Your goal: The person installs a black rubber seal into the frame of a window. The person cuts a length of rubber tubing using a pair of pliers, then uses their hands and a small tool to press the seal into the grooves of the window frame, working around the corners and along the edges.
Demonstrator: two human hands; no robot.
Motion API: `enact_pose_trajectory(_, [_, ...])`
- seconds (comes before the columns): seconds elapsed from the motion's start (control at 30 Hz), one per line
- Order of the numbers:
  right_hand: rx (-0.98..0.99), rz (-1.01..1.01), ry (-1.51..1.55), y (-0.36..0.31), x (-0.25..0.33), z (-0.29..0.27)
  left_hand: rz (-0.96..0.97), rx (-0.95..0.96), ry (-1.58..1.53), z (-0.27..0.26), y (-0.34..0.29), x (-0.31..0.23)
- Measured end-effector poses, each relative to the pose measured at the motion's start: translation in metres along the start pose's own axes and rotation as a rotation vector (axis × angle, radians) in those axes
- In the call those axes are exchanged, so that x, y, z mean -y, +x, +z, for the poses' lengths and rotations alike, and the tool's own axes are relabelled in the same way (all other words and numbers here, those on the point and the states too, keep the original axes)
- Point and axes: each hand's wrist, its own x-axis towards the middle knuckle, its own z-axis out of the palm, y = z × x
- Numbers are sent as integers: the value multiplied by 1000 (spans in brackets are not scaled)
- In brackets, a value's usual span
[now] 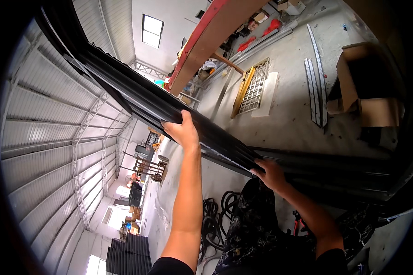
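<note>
A long black frame profile (215, 136) runs slantwise across the view, from the upper left down to the middle right. Close to its lower end it meets another dark bar (326, 161) that extends to the right. My left hand (183, 131) grips the profile near its middle, thumb over the upper face and fingers partly hidden behind the edge. Further down, near the corner, my right hand (270, 174) is closed around the same profile, slightly blurred. Black coiled strips (211, 220) lie on the floor below. Red-handled pliers (298, 223) are beside my leg.
An opened cardboard box (378, 113) stands at the right, near long metal strips (313, 94). A white grid panel (257, 87) lies on the floor beyond the frame. Above it slants a red-edged brown board (199, 43). Dark ribbed pieces (129, 254) are stacked at the lower left.
</note>
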Motion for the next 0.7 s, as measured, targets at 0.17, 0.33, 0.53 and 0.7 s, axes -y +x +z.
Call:
enact_pose_trajectory(0.17, [38, 22, -26, 4, 12, 0, 5, -233, 162, 11, -2, -5])
enact_pose_trajectory(0.33, [-18, 24, -59, 4, 8, 3, -91, -241, 159, 21, -6, -22])
enact_pose_trajectory(0.53, [31, 24, -212, 6, 37, -17, -69, -227, 186, 13, -6, -14])
enact_pose_trajectory(0.7, [22, -85, -300, 5, 52, -25, -143, -156, -83, 10, -2, -13])
